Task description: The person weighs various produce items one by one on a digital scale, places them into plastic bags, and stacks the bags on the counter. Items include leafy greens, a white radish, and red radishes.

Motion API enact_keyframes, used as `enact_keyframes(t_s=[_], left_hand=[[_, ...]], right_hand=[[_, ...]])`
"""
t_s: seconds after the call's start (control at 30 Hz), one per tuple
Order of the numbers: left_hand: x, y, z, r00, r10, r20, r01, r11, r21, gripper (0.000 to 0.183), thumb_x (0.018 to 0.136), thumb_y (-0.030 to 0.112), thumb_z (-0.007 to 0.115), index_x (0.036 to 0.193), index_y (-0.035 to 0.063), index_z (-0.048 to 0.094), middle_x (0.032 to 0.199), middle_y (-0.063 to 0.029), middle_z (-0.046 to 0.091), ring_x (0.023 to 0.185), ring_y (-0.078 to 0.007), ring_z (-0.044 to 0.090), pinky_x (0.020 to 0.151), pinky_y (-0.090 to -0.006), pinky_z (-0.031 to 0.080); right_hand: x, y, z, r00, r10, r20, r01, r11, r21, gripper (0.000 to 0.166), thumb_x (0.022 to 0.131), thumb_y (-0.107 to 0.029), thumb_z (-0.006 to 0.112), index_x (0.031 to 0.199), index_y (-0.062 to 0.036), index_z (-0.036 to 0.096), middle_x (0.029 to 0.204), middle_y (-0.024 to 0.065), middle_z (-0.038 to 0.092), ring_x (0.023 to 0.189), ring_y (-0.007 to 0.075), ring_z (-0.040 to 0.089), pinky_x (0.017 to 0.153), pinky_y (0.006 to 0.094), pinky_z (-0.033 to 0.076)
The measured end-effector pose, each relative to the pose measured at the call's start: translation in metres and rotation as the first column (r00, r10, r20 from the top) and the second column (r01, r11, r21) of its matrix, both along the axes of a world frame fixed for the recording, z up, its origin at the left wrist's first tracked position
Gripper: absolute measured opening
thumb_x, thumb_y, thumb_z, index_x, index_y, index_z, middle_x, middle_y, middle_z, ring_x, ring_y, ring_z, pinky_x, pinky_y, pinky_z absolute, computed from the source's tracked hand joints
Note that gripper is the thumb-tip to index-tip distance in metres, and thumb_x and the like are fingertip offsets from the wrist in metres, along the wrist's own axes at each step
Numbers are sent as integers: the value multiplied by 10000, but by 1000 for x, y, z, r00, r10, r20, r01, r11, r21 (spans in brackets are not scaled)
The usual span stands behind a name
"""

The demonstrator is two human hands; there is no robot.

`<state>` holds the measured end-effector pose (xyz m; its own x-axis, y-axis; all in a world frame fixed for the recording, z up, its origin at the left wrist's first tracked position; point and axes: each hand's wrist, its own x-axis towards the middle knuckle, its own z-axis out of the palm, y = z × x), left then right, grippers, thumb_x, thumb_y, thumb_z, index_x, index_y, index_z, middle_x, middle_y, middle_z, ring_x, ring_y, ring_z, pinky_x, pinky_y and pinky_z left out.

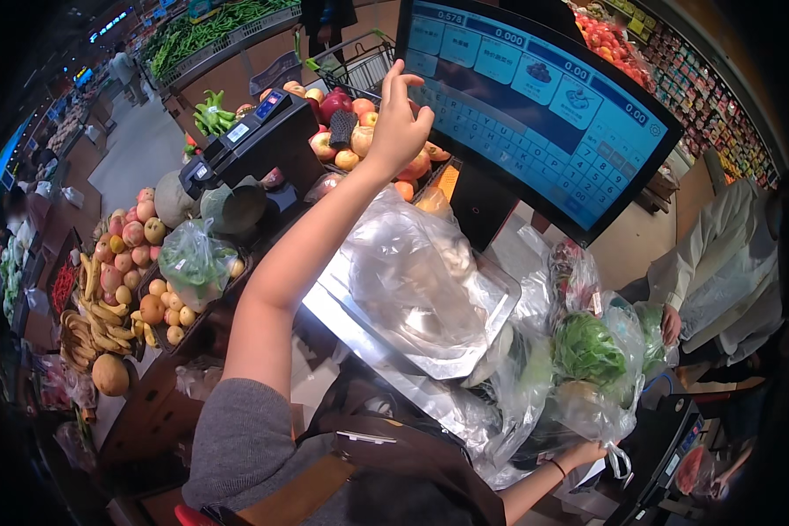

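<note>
My left hand (pixel 401 118) is raised at the left edge of a touchscreen scale display (pixel 532 98), its fingers spread and a fingertip at or close to the glass. Below the screen, a clear plastic bag with pale produce (pixel 414 276) lies on the metal weighing tray (pixel 500 296). My right hand (pixel 588 454), low on the right, is at the gathered neck of a clear plastic bag; its fingers are partly hidden. Beside it lie bagged leafy greens (pixel 588 348) and other filled clear bags.
A black label printer (pixel 256 144) stands left of my raised forearm, near piled apples (pixel 361 138). Further left are a bagged green vegetable (pixel 194 263), bananas (pixel 98 322) and peaches. A person in a light sleeve (pixel 703 243) stands at the right, one hand touching bagged greens. Another black device (pixel 677 454) is at lower right.
</note>
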<state>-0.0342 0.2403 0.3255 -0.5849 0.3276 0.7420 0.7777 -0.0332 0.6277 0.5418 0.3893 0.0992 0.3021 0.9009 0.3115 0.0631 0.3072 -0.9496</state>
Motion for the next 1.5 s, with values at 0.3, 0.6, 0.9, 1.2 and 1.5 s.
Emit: enact_keyframes(t_s=[0.3,0.6,0.9,1.2,1.5], left_hand=[[74,13,9,946,-297,-127,302,953,23,261,748,-50,487,1001,8,453,1051,-97,440,657,-114,438,610,-232,400],[270,-83,-181,210,-977,31,239,20,-971,120,676,163,536,734,69,585,819,-66,509,713,-184,540,530,-295,412],[303,-59,-236,-53,-930,-363,-414,351,-840,224,707,148,533,860,33,650,916,-144,544,671,-217,483,496,-320,298],[307,-54,-230,-124,-960,-250,-558,276,-782,171,610,16,559,767,25,625,755,-99,488,610,-205,432,463,-314,259],[307,-66,-241,-201,-948,-246,-673,316,-669,309,615,-72,525,897,9,622,1126,-199,498,583,-200,480,439,-302,305]], right_hand=[[7,-8,3,995,14,-94,-14,1000,10,318,836,-56,469,1149,-5,464,1032,116,551,861,211,562,740,336,491],[-1,-7,2,999,-28,-46,28,1000,7,402,839,-36,483,1234,6,425,1081,114,554,909,175,564,786,295,479],[-2,-8,7,997,-22,-80,23,1000,11,322,816,-8,498,1137,7,487,1023,101,572,874,173,573,765,292,484],[0,-5,-1,989,-22,-143,25,999,21,316,818,-15,495,1133,10,486,1024,104,570,873,179,574,764,297,486],[-3,-9,7,983,21,-182,-24,1000,-19,361,823,-28,511,1177,7,449,1045,110,561,875,186,573,746,315,499]])
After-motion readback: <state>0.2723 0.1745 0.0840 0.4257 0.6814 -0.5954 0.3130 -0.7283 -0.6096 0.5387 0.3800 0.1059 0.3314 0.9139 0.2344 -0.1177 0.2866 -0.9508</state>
